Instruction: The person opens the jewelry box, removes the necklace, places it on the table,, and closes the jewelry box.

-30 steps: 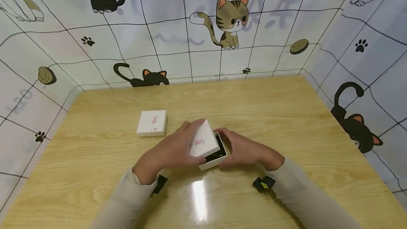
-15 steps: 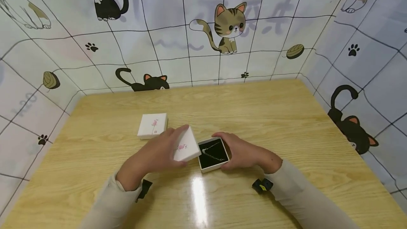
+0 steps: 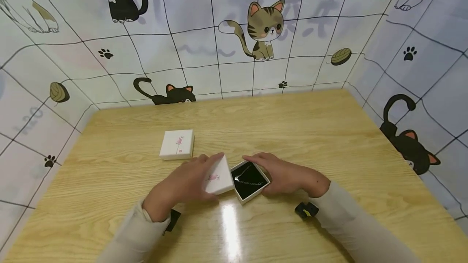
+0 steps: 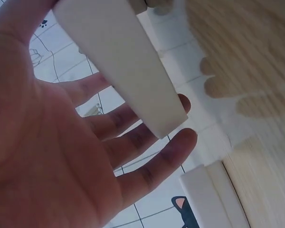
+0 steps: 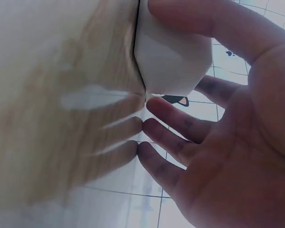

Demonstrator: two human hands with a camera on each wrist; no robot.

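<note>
From the head: on a pale yellow wood-grain tabletop point(image 3: 300, 129), nearer the middle than any edge, an uncovered white cardboard box point(image 3: 256, 193), one corner toward the near edge, with a black lining point(image 3: 249, 192) and a thin silver chain point(image 3: 249, 182) inside. Held at its right side by the right hand point(image 3: 283, 173), between thumb and fingers. Just left of it, a white square lid with a pink flower print point(image 3: 220, 175), gripped by the left hand point(image 3: 186, 180). Cannot tell lid-to-box contact here. Farther off, toward the far left corner, a closed white box with a matching flower point(image 3: 177, 145). A white streak of glare point(image 3: 231, 232) toward the near edge. Along the far, left and right edges, white grid-patterned sheeting point(image 3: 197, 7) printed with cartoon cats point(image 3: 267, 27), paw prints point(image 3: 106, 53) and striped oval shapes point(image 3: 341, 57). Beige sleeves point(image 3: 126, 234) on both arms.

From the left wrist: the lid clear of the tabletop, pinched from either side by thumb and fingers, with the other fingers spread; reflections of fingertips on the glossy wood.

From the right wrist: thumb pressed on the box wall, lower three fingers spread, tips meeting their reflections on the tabletop.
</note>
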